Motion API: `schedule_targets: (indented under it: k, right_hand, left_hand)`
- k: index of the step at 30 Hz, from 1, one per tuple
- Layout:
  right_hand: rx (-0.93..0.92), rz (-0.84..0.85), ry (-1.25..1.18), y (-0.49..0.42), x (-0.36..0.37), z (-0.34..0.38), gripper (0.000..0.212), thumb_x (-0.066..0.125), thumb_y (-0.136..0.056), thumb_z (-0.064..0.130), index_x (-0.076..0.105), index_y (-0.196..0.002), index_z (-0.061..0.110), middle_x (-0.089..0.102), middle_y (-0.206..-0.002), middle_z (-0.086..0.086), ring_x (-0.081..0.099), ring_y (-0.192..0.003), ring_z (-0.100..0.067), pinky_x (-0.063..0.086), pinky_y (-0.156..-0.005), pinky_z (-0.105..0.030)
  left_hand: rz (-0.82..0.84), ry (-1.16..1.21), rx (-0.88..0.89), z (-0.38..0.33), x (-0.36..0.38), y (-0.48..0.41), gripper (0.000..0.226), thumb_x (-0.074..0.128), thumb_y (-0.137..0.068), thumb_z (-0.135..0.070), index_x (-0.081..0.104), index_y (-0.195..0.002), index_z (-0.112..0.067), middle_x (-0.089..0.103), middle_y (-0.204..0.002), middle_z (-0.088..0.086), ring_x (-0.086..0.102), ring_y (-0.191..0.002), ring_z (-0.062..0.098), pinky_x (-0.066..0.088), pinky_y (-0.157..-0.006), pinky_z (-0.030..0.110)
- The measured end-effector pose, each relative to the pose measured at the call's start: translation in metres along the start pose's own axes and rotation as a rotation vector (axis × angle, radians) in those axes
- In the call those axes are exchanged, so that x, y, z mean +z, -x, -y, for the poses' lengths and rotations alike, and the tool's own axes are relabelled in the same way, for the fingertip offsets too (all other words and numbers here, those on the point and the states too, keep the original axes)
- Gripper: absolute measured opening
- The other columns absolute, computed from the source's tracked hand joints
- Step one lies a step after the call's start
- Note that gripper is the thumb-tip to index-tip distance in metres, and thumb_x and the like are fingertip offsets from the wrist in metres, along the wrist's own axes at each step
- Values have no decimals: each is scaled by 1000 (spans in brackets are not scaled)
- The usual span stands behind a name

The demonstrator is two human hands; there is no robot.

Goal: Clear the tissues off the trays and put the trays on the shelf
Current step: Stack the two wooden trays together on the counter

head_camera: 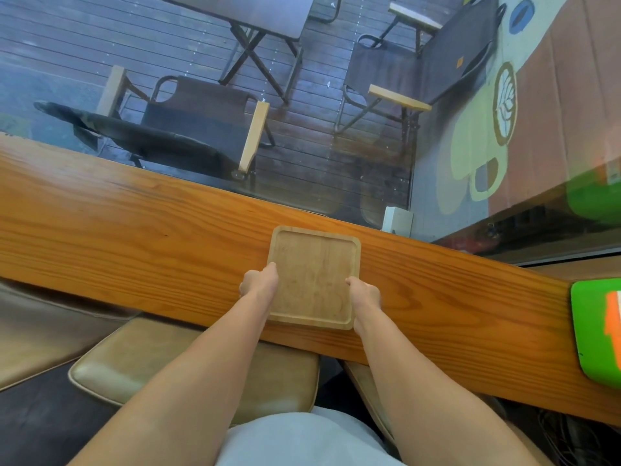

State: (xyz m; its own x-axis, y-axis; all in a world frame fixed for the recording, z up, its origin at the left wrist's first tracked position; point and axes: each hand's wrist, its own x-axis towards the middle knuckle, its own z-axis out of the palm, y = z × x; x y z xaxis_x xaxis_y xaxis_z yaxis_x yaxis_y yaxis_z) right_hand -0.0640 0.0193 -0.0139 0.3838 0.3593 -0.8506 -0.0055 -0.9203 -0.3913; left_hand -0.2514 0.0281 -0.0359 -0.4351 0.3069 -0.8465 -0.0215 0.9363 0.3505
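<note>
A square wooden tray (pixel 314 264) with a raised rim lies on the long orange-brown wooden counter (pixel 134 230), its inside bare with no tissue on it. My left hand (pixel 260 284) grips the tray's left edge, thumb on the rim. My right hand (pixel 364 294) grips the right edge the same way. Both forearms reach in from below. No shelf shows in this view.
A green and orange object (pixel 596 331) lies on the counter at the far right. A tan cushioned stool (pixel 151 364) stands under the counter's near edge. Beyond the window behind the counter are folding chairs (pixel 201 122) and a dark table (pixel 255 11) on decking.
</note>
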Motion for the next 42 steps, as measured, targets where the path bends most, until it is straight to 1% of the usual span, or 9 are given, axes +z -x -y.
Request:
schedule_targets:
  k: [3, 5, 8, 16, 21, 27, 33, 38, 42]
  right_hand:
    - [-30, -38, 21, -2, -1, 1, 17, 53, -94, 30, 53, -83, 17, 51, -91, -4, 53, -81, -22, 42, -76, -37]
    - [-32, -58, 75, -2, -2, 5, 24, 48, -97, 30, 59, -105, 10, 55, -97, -5, 54, -82, -22, 45, -77, -37]
    - [-7, -98, 194, -2, -3, 8, 43, 39, -102, 25, 49, -136, 1, 56, -129, -15, 56, -111, -32, 49, -92, -40]
    - [-83, -32, 267, -8, -14, -5, 38, 36, -106, 25, 57, -132, 6, 59, -132, -14, 55, -114, -29, 45, -92, -38]
    - [-50, 81, 170, -12, -14, -17, 45, 32, -107, 23, 36, -149, 7, 42, -151, -12, 40, -137, -31, 35, -110, -42]
    - [-64, 111, -13, -10, -16, -35, 40, 41, -106, 21, 47, -142, 5, 57, -138, -13, 54, -125, -30, 44, -107, -48]
    - [-157, 172, -220, 6, -35, -31, 24, 46, -104, 17, 63, -119, 9, 73, -109, -10, 70, -100, -26, 60, -81, -42]
    - [-207, 174, -343, 20, -63, -10, 21, 48, -103, 15, 63, -117, 11, 75, -106, -10, 72, -95, -25, 60, -68, -38]
    - [-244, 199, -409, 37, -91, 5, 30, 43, -102, 17, 67, -116, 7, 74, -111, -14, 72, -96, -29, 60, -72, -41]
  left_hand:
    - [24, 16, -2, 1, -3, 1, 57, 47, -96, -44, 48, -138, -6, 57, -132, 16, 58, -114, 37, 50, -98, 50]
    - [27, -27, 7, 1, -5, 2, 57, 44, -97, -45, 48, -139, -6, 58, -131, 15, 58, -114, 36, 49, -98, 49]
    - [25, -177, 26, -3, -5, 7, 57, 34, -100, -43, 44, -141, -5, 53, -136, 18, 55, -117, 37, 47, -101, 50]
    - [124, -239, 11, 12, -3, 3, 64, 22, -104, -46, 23, -153, -5, 36, -153, 17, 36, -138, 37, 34, -112, 49]
    - [132, -255, 125, 23, 4, -2, 70, 18, -102, -53, 42, -141, 0, 54, -135, 17, 50, -124, 34, 42, -105, 46]
    - [197, -143, 197, 36, -6, -4, 60, 29, -100, -56, 45, -134, -9, 56, -123, 10, 55, -112, 28, 49, -96, 46]
    - [336, -53, 323, 20, -14, 7, 34, 36, -101, -48, 49, -112, -18, 59, -119, 7, 58, -105, 23, 51, -94, 45]
    - [463, -59, 396, -17, -13, 32, 31, 38, -102, -44, 51, -114, -18, 60, -121, 6, 58, -108, 23, 51, -94, 42]
    - [528, -78, 433, -39, -7, 59, 47, 38, -101, -46, 47, -133, -13, 56, -128, 5, 54, -117, 26, 46, -103, 49]
